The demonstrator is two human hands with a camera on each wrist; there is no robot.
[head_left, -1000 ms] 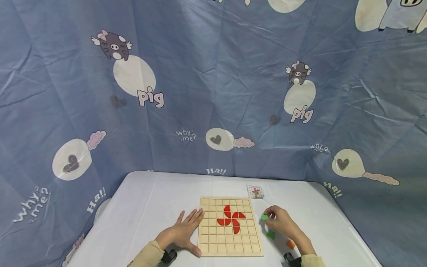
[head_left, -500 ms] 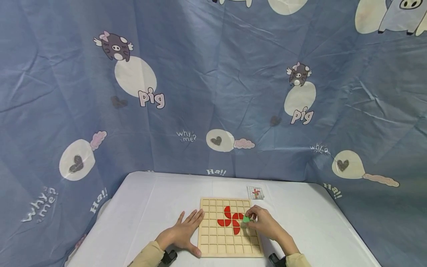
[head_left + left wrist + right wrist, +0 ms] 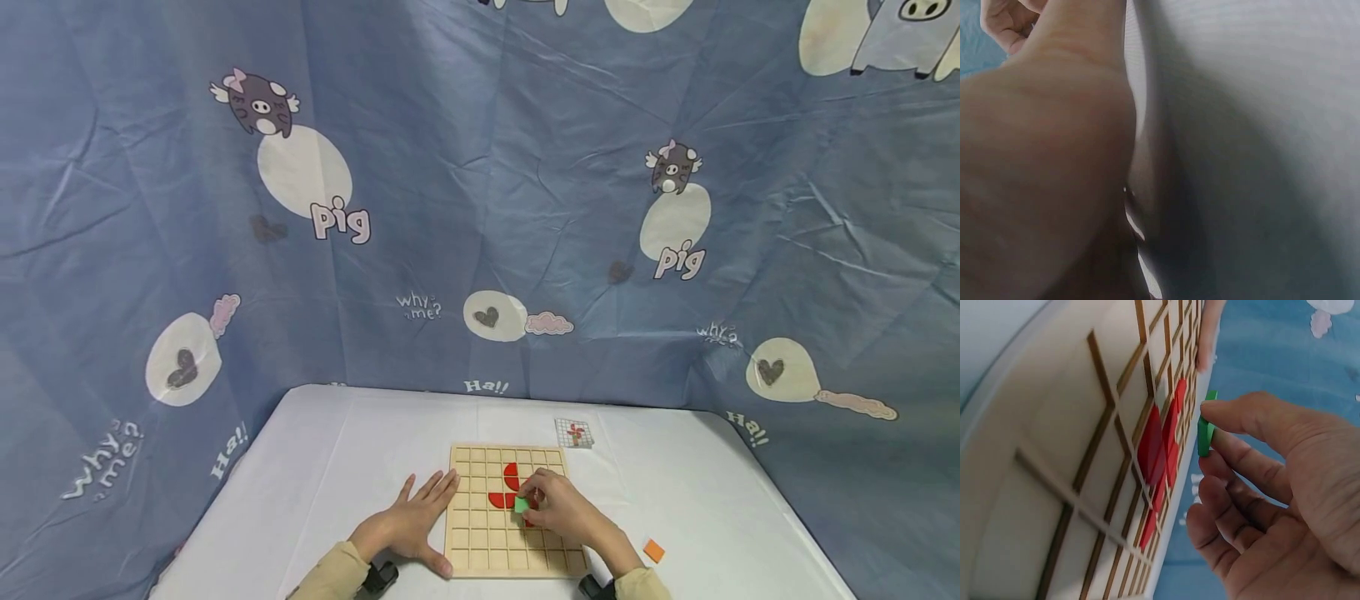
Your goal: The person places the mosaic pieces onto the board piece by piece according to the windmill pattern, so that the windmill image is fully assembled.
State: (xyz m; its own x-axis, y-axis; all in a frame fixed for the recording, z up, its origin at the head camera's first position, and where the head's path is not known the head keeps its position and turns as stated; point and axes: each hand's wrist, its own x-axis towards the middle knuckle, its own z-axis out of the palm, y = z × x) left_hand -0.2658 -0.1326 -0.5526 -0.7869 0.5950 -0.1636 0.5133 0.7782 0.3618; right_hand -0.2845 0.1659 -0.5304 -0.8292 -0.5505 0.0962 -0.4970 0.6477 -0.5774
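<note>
My right hand pinches a small green tile between thumb and fingers, over the middle of a wooden grid board. In the right wrist view the tile stands off the board's surface. Red rounded pieces lie in the grid cells in a pinwheel shape, partly hidden by this hand. My left hand rests with straight, spread fingers at the board's left edge, its fingertips and thumb right at the rim. In the left wrist view, its skin fills much of the picture.
A small card with a gridded pinwheel picture lies behind the board's back right corner. An orange tile is on the white tabletop, right of my right forearm. A blue printed curtain hangs behind the table.
My right hand has carried the green tile leftward from beside the board to over the red pieces. The second green tile seen earlier on the table no longer shows. My left hand stays put.
</note>
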